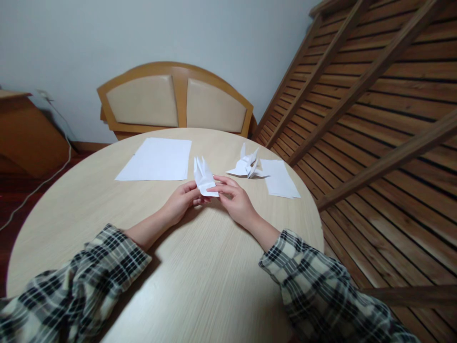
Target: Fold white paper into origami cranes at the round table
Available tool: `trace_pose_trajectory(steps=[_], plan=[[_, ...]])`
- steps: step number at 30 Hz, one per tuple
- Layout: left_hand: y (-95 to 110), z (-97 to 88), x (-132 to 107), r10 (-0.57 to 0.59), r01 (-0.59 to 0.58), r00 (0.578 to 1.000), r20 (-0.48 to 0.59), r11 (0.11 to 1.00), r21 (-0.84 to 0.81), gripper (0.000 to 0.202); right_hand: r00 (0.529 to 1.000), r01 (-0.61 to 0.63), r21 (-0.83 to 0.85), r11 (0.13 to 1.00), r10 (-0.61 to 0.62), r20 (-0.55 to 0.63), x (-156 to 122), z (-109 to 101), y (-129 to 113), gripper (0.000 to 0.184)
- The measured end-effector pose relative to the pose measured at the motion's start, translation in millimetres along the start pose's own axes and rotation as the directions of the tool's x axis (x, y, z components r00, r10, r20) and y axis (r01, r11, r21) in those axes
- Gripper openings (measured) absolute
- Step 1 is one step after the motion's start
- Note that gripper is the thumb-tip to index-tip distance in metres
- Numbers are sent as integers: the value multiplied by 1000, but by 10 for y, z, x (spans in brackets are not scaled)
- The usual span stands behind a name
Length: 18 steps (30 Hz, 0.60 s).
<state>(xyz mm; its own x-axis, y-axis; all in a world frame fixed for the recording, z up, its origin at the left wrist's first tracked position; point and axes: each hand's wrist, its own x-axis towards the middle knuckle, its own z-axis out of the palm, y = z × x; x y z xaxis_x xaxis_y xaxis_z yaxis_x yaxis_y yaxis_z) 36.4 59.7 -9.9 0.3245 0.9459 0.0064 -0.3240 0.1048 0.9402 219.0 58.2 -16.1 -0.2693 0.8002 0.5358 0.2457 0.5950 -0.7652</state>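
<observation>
A piece of folded white paper (203, 174), with narrow pointed flaps standing up, is held between my two hands just above the table. My left hand (182, 202) grips its lower left side, thumb in front and the other fingers partly hidden beneath. On the right, my right hand (233, 197) pinches the lower right corner, with fingers lying along the paper's edge. Beyond my right hand lie folded paper cranes (246, 166), bunched together so that I cannot tell how many there are.
Large white sheets (155, 159) lie at the back left of the round wooden table (200, 267). Smaller paper sheets (280, 178) are at the right beside the cranes. A padded headboard (143, 101) stands behind the table, and a slatted wooden panel (374, 143) leans along the right.
</observation>
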Motion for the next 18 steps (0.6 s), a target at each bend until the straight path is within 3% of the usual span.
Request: trace_pose_trajectory(steps=[6, 18], plan=[[38, 18, -4, -50, 47, 998, -41, 997, -61, 21, 1000, 12, -17, 1000, -11, 10, 9, -12, -22, 36], [27, 47, -9, 87, -78, 994, -67, 989, 124, 30, 1000, -4, 5, 1000, 4, -2, -14, 8, -69, 29]])
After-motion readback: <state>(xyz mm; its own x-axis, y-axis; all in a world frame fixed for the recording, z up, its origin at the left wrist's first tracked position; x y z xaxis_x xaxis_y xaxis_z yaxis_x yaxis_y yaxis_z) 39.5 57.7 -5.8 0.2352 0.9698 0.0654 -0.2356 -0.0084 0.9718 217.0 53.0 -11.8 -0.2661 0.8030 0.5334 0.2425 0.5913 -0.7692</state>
